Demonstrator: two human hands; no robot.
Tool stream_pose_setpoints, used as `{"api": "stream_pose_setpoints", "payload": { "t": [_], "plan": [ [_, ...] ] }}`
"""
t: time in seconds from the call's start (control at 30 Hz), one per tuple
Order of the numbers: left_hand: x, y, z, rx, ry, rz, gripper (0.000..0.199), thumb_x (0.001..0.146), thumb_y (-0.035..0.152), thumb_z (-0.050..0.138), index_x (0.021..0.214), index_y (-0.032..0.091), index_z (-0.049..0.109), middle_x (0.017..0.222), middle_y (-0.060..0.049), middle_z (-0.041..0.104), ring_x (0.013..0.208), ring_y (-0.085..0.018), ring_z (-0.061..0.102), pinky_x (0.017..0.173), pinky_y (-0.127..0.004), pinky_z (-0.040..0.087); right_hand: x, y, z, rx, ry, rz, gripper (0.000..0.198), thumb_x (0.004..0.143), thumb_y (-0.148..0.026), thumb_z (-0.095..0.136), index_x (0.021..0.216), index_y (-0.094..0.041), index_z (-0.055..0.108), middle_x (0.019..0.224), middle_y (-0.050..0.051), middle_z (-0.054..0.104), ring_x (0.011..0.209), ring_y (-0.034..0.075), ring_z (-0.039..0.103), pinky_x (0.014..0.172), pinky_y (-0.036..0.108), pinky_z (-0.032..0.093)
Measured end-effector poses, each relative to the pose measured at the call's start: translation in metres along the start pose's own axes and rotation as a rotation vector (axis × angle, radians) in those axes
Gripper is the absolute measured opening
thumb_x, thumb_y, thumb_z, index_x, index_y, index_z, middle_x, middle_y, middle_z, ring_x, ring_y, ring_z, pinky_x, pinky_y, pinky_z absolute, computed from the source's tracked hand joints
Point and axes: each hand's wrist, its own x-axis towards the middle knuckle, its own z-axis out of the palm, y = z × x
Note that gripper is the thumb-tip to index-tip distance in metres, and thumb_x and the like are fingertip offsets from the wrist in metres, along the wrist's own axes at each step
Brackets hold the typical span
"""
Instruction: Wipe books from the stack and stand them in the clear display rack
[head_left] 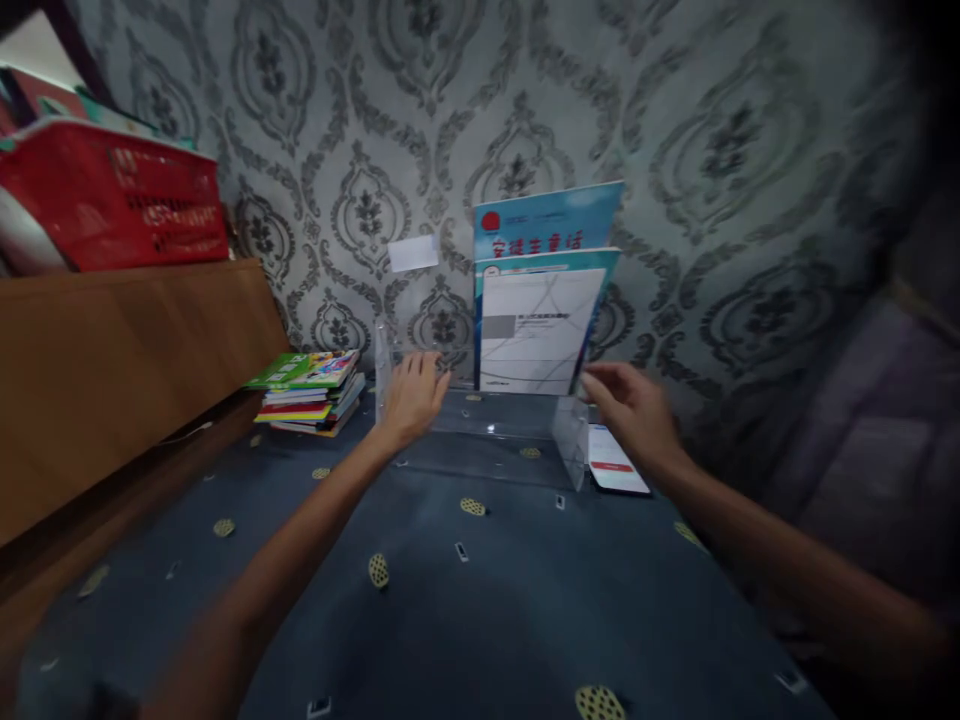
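Observation:
A clear plastic book rack [480,455] stands on the dark patterned cloth against the wall. Upright toward its right side are a blue book [551,215] and, in front, a book with a white and teal cover [536,330]. My right hand [634,405] is closed at the lower right edge of the front book, thumb and fingers pinched together there. Over the left part of the rack, my left hand [412,400] has its fingers stretched out and holds nothing. Whether it touches the clear plastic, I cannot tell.
A stack of books [311,390] lies left of the rack. A phone [615,460] with a lit screen lies by its right end. On the wooden cabinet [135,350] at left sits a red basket [120,195]. A white label [412,253] shows before the wallpaper.

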Motion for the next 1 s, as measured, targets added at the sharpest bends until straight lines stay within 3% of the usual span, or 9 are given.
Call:
{"api": "stream_pose_setpoints", "payload": {
  "t": [0.13,0.23,0.33,0.4,0.5,0.77,0.93,1.0],
  "plan": [
    [-0.033,-0.054,-0.017,0.203,0.009,-0.053,0.029,0.099,0.029,0.045,0.122,0.014,0.056,0.121,-0.015,0.063,0.118,-0.029,0.055,0.104,-0.043,0.041,-0.059,-0.014,0.004,-0.026,-0.176,-0.017,0.038,0.083,-0.055,0.061,0.096,-0.02,0.068,0.082,0.006,0.07,0.068,0.021,0.065,0.055,0.03,0.05],
    [-0.043,-0.101,-0.03,0.317,-0.006,-0.251,0.033,0.099,0.032,0.045,0.123,0.012,0.055,0.125,-0.018,0.062,0.119,-0.032,0.055,0.102,-0.043,0.041,-0.097,-0.023,0.013,-0.061,-0.28,-0.034,0.037,0.086,-0.056,0.058,0.092,-0.021,0.069,0.079,0.005,0.07,0.065,0.02,0.065,0.06,0.031,0.053],
    [-0.045,-0.138,-0.038,0.444,-0.153,-0.405,0.046,0.097,0.04,0.049,0.127,0.006,0.052,0.128,-0.024,0.06,0.122,-0.036,0.054,0.1,-0.044,0.041,-0.127,-0.026,0.027,-0.074,-0.368,0.009,0.036,0.089,-0.054,0.055,0.09,-0.022,0.07,0.074,0.004,0.069,0.065,0.02,0.065,0.057,0.029,0.052],
    [-0.044,-0.153,-0.039,0.511,-0.285,-0.422,0.05,0.095,0.042,0.052,0.129,0.005,0.051,0.129,-0.025,0.061,0.123,-0.038,0.054,0.101,-0.046,0.039,-0.142,-0.025,0.037,-0.056,-0.43,0.043,0.036,0.089,-0.052,0.053,0.089,-0.021,0.07,0.075,0.005,0.07,0.065,0.02,0.066,0.059,0.03,0.053],
    [-0.041,-0.164,-0.036,0.556,-0.384,-0.411,0.047,0.095,0.038,0.052,0.128,0.006,0.053,0.127,-0.026,0.063,0.121,-0.038,0.057,0.101,-0.047,0.039,-0.16,-0.021,0.05,-0.028,-0.52,0.087,0.035,0.09,-0.05,0.051,0.09,-0.021,0.071,0.076,0.005,0.071,0.067,0.02,0.066,0.063,0.03,0.054],
    [-0.039,-0.171,-0.038,0.548,-0.406,-0.359,0.041,0.1,0.036,0.041,0.123,0.008,0.06,0.121,-0.025,0.066,0.117,-0.037,0.06,0.096,-0.046,0.044,-0.177,-0.01,0.057,-0.03,-0.598,0.198,0.042,0.088,-0.058,0.049,0.085,-0.021,0.069,0.062,0.002,0.062,0.06,0.019,0.06,0.06,0.031,0.052],
    [-0.075,-0.184,-0.063,0.489,-0.374,-0.29,0.038,0.101,0.035,0.044,0.132,0.017,0.057,0.137,-0.017,0.061,0.13,-0.029,0.053,0.109,-0.043,0.04,-0.175,-0.018,0.055,-0.014,-0.614,0.236,0.044,0.086,-0.062,0.05,0.082,-0.022,0.068,0.06,0.002,0.06,0.058,0.02,0.06,0.058,0.032,0.051],
    [-0.098,-0.19,-0.075,0.397,-0.286,-0.285,0.04,0.099,0.034,0.048,0.136,0.022,0.055,0.145,-0.014,0.056,0.137,-0.03,0.048,0.113,-0.045,0.038,-0.175,-0.017,0.055,-0.004,-0.616,0.247,0.046,0.085,-0.064,0.051,0.08,-0.022,0.069,0.06,0.002,0.06,0.058,0.02,0.061,0.06,0.033,0.053]
  ]
}}
